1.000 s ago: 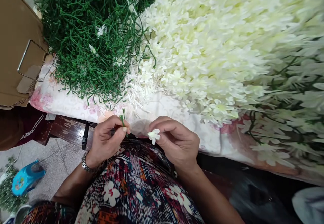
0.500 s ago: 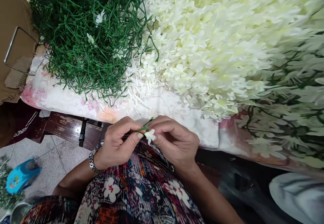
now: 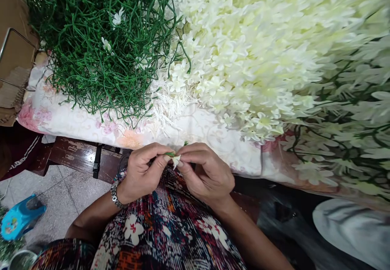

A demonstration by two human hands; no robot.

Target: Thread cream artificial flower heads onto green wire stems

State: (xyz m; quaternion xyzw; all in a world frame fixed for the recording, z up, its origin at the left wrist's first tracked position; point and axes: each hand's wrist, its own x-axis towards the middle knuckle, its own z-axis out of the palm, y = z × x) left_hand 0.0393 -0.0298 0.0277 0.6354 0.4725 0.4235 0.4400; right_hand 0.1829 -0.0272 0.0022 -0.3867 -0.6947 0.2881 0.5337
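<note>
With left hand (image 3: pixel 146 171), pinches green stem (image 3: pixel 170 154). With right hand (image 3: pixel 207 171), pinches white flower (image 3: pixel 175 161) beside it, near floral cloth (image 3: pixel 198 127).

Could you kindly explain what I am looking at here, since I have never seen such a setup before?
There is no machine here: these are a person's two bare hands, seen from a camera worn on the head, facing forward and down. The left hand pinches a thin green plastic-looking stem; the right hand holds a small white petalled flower against or very near it. Beyond them, on a pale floral-patterned cloth, lie a tangled heap of green branching stems to the left, and a large mass of creamy-white flowers to the right.
</note>
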